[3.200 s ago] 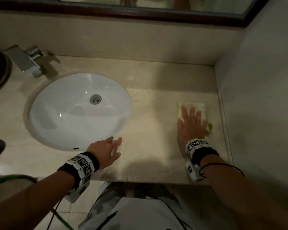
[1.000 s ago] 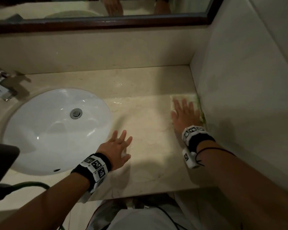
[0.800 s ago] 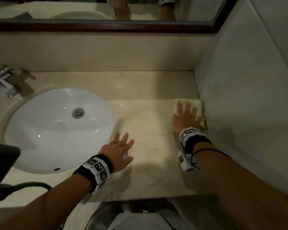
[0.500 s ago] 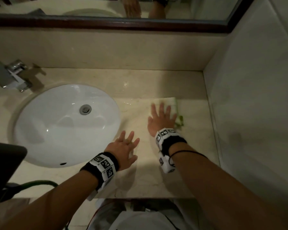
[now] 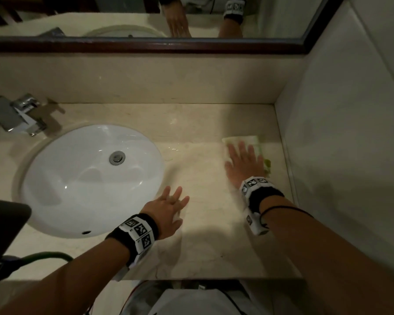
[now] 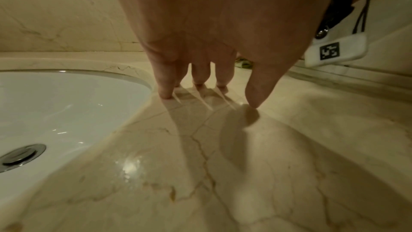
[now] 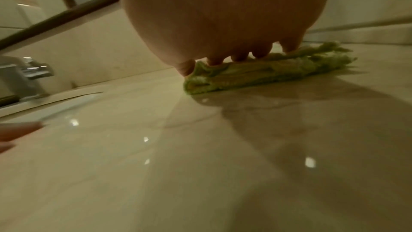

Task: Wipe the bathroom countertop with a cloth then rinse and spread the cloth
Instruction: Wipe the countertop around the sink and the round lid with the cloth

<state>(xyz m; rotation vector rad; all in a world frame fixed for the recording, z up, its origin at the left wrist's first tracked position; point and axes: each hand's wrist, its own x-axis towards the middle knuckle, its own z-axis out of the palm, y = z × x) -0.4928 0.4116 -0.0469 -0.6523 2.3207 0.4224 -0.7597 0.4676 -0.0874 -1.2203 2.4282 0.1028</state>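
A folded pale green cloth (image 5: pixel 248 142) lies on the beige marble countertop (image 5: pixel 203 246) near the right wall. My right hand (image 5: pixel 243 162) presses flat on the cloth (image 7: pixel 267 71) with straight, spread fingers; most of the cloth is hidden under the palm in the head view. My left hand (image 5: pixel 168 208) rests open on the counter beside the sink rim, its fingertips (image 6: pixel 165 93) touching the marble, holding nothing.
A white oval sink (image 5: pixel 89 178) with a metal drain (image 5: pixel 117 157) sits left of the hands. A chrome faucet (image 5: pixel 21 117) stands at the back left. A mirror (image 5: pixel 146 17) runs along the back wall; the right wall (image 5: pixel 339 144) is close to the cloth.
The right hand slid the cloth left toward the sink half a second ago, and has now swept it back right toward the wall. The left hand stayed in place.
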